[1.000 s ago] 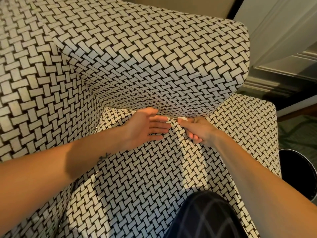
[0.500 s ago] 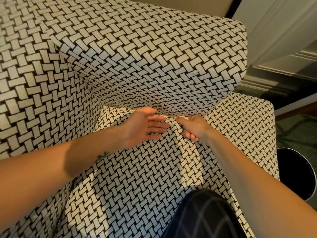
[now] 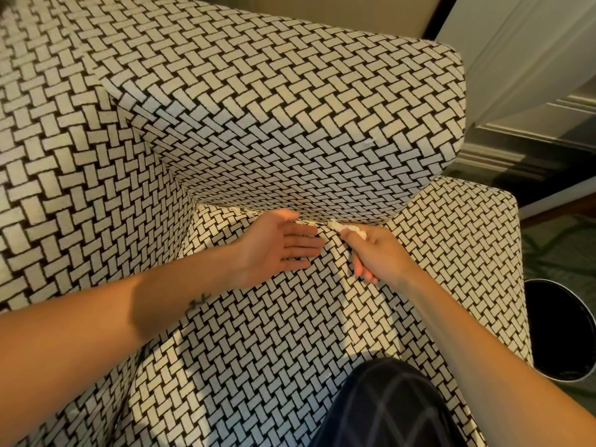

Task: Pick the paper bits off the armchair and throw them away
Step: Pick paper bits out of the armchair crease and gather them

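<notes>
the armchair (image 3: 96, 162), in a black-and-white woven print, is filling most of the view, and a thick padded part (image 3: 290, 101) of it is rising over the seat. the left forearm, bearing a small dark mark (image 3: 198, 303), is reaching in from the lower left. the left hand (image 3: 277, 243) is lying flat on the seat beside the crease where the seat is meeting the padding, its fingers (image 3: 303, 243) straight, released and grasping nothing. just to the right, at that crease, white paper bits (image 3: 351, 228) are sitting in the pinch of the right hand (image 3: 377, 253); its thumb and forefinger are closing on the paper while the other fingers (image 3: 359, 269) are curling under against the seat. a knee (image 3: 387, 411) in dark checked cloth is resting on the seat's front edge. at the far right a round black bin (image 3: 561, 317) is standing on the floor just beside the chair, and a white door (image 3: 532, 43) is showing above it.
</notes>
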Demonstrator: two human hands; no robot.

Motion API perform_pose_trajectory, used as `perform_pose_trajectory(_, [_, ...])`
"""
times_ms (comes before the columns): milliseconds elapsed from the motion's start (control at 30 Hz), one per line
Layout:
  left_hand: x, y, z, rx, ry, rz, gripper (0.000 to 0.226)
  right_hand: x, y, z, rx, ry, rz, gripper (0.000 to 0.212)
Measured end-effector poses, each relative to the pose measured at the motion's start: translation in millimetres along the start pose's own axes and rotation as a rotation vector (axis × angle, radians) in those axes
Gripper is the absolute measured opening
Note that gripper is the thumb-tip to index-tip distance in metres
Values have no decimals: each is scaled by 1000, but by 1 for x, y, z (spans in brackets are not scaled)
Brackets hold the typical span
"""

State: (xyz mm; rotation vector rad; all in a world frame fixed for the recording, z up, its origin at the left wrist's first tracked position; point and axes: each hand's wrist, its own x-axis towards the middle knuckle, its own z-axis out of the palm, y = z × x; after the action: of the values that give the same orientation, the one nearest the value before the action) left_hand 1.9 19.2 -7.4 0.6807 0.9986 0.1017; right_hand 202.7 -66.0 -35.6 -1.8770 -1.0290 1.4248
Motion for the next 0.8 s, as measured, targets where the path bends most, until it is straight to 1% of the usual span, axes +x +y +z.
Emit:
perform_pose_trajectory(133, [1,-1,0,-23,7,-1,51,-16,5,7,73,20,-47,34])
perform_pose_trajectory(333, [3,-2,0,-54,22,-12,47,-32,14,14,142,11,-94,39])
perform_pose_trajectory(433, [2,-2,1,-44,19,-11,47,-34,15,16,157,48,-100,43])
perform_pose_trajectory(467, [2,-2,0,-43,21,-11,47,-35,13,16,117,77,-107,46])
perform_pose_trajectory(500, [2,-3,0,-40,27,-9,47,-34,14,15,24,110,-121,49])
perform_pose_trajectory(567, [2,-2,1,-29,37,-4,46,-34,12,13,-254,171,-186,50])
perform_pose_trajectory(600, [2,-2,1,-26,38,-3,46,-32,11,13,-345,200,-230,47])
perform_pose_trajectory(633, [2,-2,1,-25,37,-4,46,-30,11,14,-379,239,-259,46])
perform_pose_trajectory(700, [2,-2,0,-26,32,-8,46,-25,13,14,-378,319,-259,49])
perform_pose_trajectory(733, [3,-2,-1,-27,33,-9,46,-21,14,13,-382,331,-243,49])
perform_pose_trajectory(800, [3,-2,-1,-26,36,-8,47,-14,16,14,-455,301,-220,47])
